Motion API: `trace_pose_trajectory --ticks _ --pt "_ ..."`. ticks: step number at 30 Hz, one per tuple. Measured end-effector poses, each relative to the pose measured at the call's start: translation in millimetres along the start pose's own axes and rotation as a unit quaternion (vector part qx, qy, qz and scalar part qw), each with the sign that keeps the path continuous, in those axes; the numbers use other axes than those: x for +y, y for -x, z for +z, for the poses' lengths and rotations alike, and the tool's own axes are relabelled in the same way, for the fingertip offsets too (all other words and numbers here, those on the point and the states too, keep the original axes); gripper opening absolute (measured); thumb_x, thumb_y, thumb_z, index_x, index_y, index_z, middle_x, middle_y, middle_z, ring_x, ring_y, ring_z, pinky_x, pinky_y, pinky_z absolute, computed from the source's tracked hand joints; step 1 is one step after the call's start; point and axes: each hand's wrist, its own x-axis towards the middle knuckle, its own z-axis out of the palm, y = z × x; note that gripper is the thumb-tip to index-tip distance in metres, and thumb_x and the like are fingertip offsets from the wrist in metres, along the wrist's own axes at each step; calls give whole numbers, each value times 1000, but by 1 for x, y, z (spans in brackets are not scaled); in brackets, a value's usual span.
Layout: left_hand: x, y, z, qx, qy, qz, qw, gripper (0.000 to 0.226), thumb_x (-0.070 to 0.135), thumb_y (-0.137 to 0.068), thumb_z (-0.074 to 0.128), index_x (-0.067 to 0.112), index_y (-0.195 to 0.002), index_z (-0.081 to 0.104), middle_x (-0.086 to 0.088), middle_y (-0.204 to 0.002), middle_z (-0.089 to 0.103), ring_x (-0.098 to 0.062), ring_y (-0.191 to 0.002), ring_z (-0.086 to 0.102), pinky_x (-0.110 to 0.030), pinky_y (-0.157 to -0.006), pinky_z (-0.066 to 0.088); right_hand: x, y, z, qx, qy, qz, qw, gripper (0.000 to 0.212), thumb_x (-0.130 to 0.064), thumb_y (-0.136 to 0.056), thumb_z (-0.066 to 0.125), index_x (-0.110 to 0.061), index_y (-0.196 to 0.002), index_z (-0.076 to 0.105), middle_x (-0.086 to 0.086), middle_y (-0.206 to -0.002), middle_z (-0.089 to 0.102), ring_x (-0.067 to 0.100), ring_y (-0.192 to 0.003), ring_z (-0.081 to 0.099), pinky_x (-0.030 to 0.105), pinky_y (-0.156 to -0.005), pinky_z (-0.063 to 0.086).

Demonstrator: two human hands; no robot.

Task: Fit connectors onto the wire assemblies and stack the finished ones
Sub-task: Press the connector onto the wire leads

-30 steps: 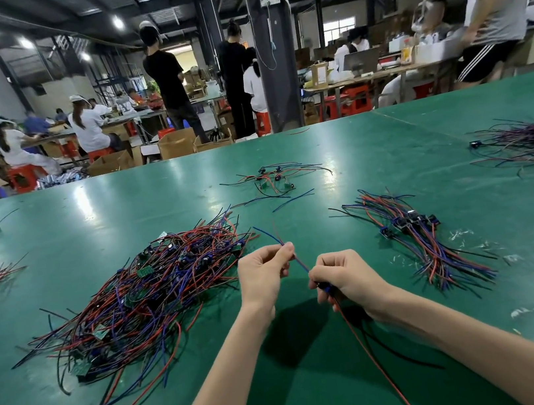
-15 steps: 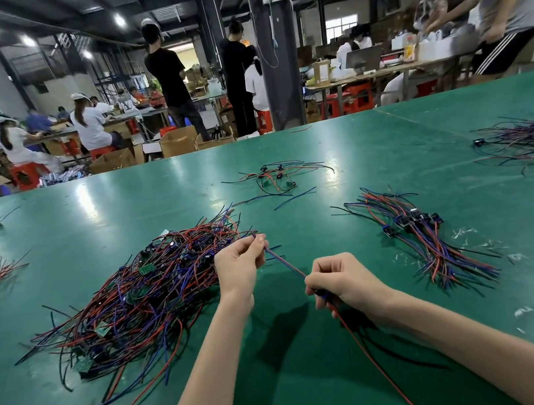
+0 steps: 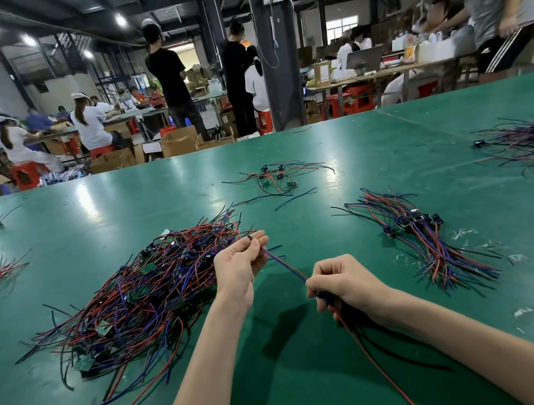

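Head view: a worker's left hand [image 3: 240,265], pinching the tip of a blue wire [image 3: 285,267], has drawn away from the right hand [image 3: 343,284], which grips the same assembly lower down, above the green table [image 3: 320,385]. A second ago the hands nearly touched. The lead now looks straightened for fitting and is not yet stacked.

The desk [image 3: 336,143] has a smooth, glossy green top with scuffed pale patches at right. The wires [image 3: 141,297] wear shiny plastic insulation. Cardboard boxes [image 3: 176,141] look matt.
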Motion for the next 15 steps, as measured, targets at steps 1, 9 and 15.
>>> trace_pose_trajectory --ticks 1,9,15 --pt "0 0 0 -1 0 -2 1000 18 -5 -93 50 2 -96 66 -1 -82 70 1 -61 65 -13 -54 50 0 0 0 0 1 0 1000 35 -3 -82 59 -17 -50 60 9 -48 58 13 -35 44 18 -40 37" --pt "4 3 0 8 22 -3 1000 6 0 -87 63 0 -84 68 -3 -66 70 -4 -51 59 -15 -55 52 -1 0 -2 -5 -3 1 1000 34 -2 -82 59 -15 -51 58 9 -46 57 14 -35 44 18 -39 36" --pt "2 2 0 34 -34 11 999 14 9 -83 71 8 -70 65 -2 -59 58 -5 -44 47 -20 -54 46 2 -3 -3 -24 7 -3 1000 35 -1 -82 58 -16 -51 59 9 -46 57 13 -35 43 17 -39 36"
